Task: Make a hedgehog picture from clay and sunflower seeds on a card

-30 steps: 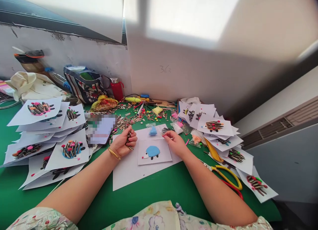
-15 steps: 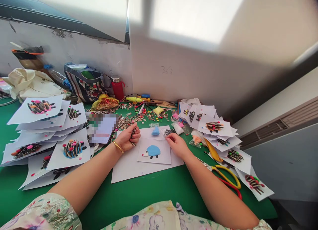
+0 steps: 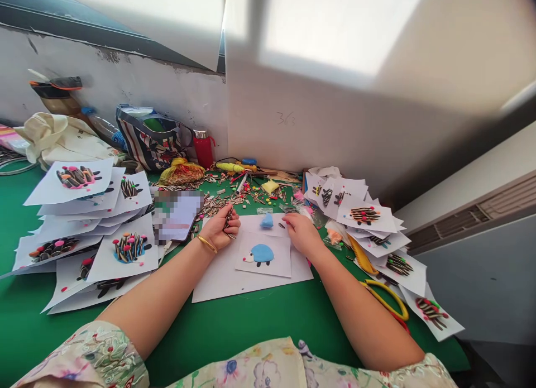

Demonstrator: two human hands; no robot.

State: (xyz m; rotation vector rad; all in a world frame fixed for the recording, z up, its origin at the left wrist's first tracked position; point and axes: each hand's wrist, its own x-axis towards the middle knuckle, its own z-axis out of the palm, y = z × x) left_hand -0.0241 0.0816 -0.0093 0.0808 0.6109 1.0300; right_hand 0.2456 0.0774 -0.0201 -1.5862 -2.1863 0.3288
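Note:
My left hand (image 3: 221, 230) is closed around a small bunch of striped sunflower seeds (image 3: 228, 225), held left of a white card. That card (image 3: 277, 269) lies on a larger white sheet (image 3: 218, 290) and bears a flat blue clay hedgehog (image 3: 262, 254) with a white face, red nose and dark feet. To the card's upper right, my right hand (image 3: 302, 233) has its fingers bent and thumb and forefinger drawn together; what they hold, if anything, is too small to make out. Near those fingertips is a single dark seed (image 3: 282, 226). Just above the hedgehog sits a blue clay lump (image 3: 267, 220) on plastic.
Finished-looking seed hedgehog cards are stacked at left (image 3: 125, 268) and right (image 3: 364, 216). A phone (image 3: 180, 218), loose seeds (image 3: 215, 205), yellow clay (image 3: 270, 186), orange clay (image 3: 334, 235) and yellow-handled scissors (image 3: 389, 298) lie around. A red bottle (image 3: 204, 149) stands behind.
The view has shifted slightly, moving most things to the right. My right hand has drawn up and covers more of the dark seeds beside it. My left hand still grips its seeds.

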